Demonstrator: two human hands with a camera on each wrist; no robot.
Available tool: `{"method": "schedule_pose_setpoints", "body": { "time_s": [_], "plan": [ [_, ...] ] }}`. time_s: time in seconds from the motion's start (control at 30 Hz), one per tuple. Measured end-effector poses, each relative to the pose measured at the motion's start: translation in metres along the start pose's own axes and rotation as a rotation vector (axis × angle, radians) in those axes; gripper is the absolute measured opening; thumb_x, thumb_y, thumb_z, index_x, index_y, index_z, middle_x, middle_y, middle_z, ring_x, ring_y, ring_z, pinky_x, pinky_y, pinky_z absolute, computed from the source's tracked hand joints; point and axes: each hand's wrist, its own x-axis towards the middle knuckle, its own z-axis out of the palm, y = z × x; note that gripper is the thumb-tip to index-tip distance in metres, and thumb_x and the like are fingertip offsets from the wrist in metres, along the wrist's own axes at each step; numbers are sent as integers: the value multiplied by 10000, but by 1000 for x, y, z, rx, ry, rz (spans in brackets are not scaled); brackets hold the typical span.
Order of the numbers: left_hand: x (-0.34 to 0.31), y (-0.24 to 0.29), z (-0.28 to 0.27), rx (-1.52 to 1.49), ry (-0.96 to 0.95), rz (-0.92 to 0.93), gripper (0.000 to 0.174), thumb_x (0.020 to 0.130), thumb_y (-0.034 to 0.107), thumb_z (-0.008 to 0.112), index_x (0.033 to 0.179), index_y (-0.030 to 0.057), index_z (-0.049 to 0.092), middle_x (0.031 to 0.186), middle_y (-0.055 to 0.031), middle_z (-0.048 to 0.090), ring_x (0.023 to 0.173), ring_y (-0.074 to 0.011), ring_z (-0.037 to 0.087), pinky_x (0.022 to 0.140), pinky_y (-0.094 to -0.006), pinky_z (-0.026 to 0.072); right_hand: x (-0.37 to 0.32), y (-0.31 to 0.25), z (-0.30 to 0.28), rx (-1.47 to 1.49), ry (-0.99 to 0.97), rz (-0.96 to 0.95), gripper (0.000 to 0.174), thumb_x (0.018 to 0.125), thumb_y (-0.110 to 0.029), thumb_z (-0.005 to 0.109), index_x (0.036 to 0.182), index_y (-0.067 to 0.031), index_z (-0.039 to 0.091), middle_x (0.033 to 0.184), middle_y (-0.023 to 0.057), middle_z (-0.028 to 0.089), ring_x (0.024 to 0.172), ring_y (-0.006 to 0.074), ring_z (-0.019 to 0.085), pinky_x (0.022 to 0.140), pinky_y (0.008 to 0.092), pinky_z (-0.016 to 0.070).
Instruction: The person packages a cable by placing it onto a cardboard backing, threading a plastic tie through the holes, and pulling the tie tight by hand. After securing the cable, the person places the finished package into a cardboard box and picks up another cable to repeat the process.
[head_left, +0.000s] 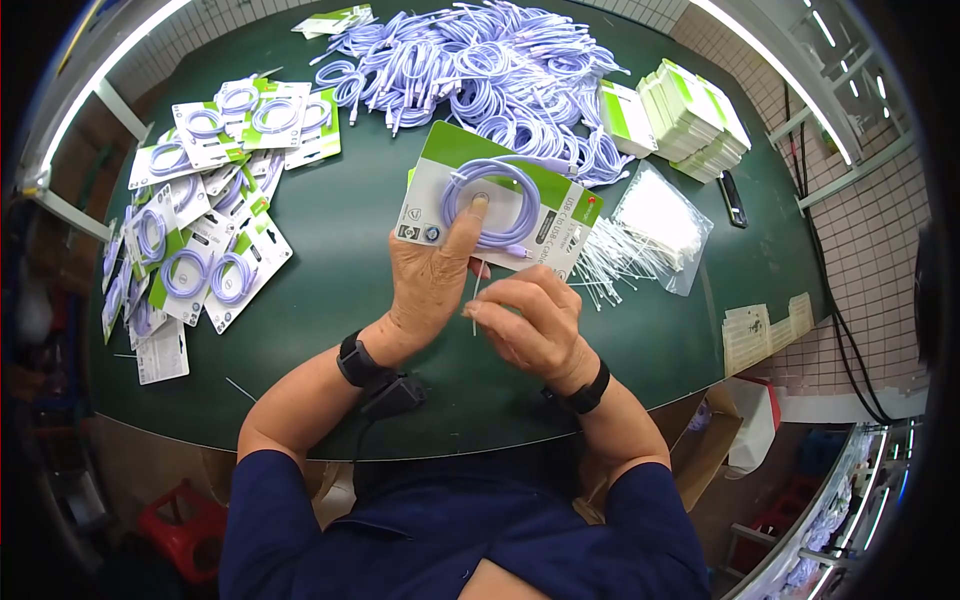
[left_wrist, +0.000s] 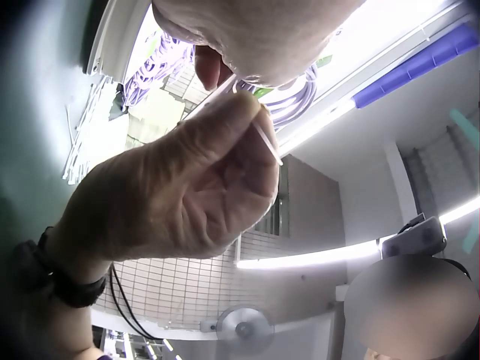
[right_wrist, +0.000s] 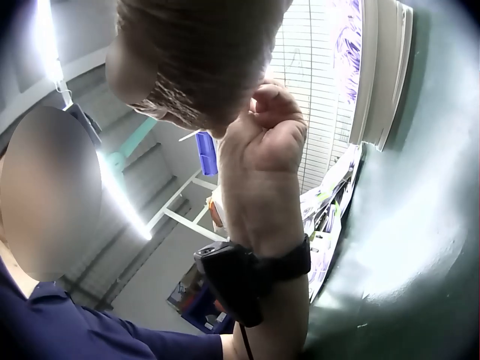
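My left hand [head_left: 432, 280] grips a white and green retail card [head_left: 450, 146], its thumb pressed over a coiled lilac USB cable [head_left: 528, 205] on the card's front. Just below the card's lower edge, my right hand [head_left: 540, 320] pinches a thin white cable tie [head_left: 475, 318] between thumb and fingertips. The left wrist view shows the tie's tail [left_wrist: 268, 142] sticking out past the pinching fingers. A red-tipped finger or small piece shows between the hands, under the card. Much of the tie is hidden behind the card and the hands.
Loose white cable ties [head_left: 605, 262] spill from a clear bag [head_left: 690, 265] at right. A heap of lilac cables [head_left: 480, 60] lies at the back, beside stacked cards [head_left: 690, 115]. Carded cables [head_left: 190, 270] pile up at left. A black tool [head_left: 733, 198] lies far right.
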Motion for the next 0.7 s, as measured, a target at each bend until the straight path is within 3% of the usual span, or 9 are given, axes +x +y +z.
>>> {"method": "schedule_pose_setpoints", "body": {
  "time_s": [0.27, 0.43, 0.7],
  "plan": [
    [2, -14, 0, 95, -13, 193, 172, 1008, 132, 751, 1117, 5, 709, 952, -6, 726, 793, -53, 641, 626, -246, 542, -3, 13, 1, -131, -11, 45, 317, 741, 37, 872, 1002, -96, 752, 952, 40, 702, 708, 209, 636, 581, 316, 513],
    [-3, -14, -3, 188, -41, 182, 170, 1006, 120, 752, 1123, 3, 714, 967, -1, 730, 826, -58, 647, 684, -256, 558, -2, 11, -2, -202, 48, 94, 319, 726, 27, 891, 987, -90, 750, 975, 53, 714, 704, 203, 627, 580, 313, 514],
    [-6, -19, 0, 25, -12, 44, 183, 1019, 118, 747, 1154, -2, 714, 991, -5, 743, 847, -59, 664, 694, -249, 561, 4, 16, -2, -287, 57, 127, 294, 720, 23, 897, 960, -64, 752, 1015, 98, 750, 699, 209, 642, 580, 309, 532]
  ]
}}
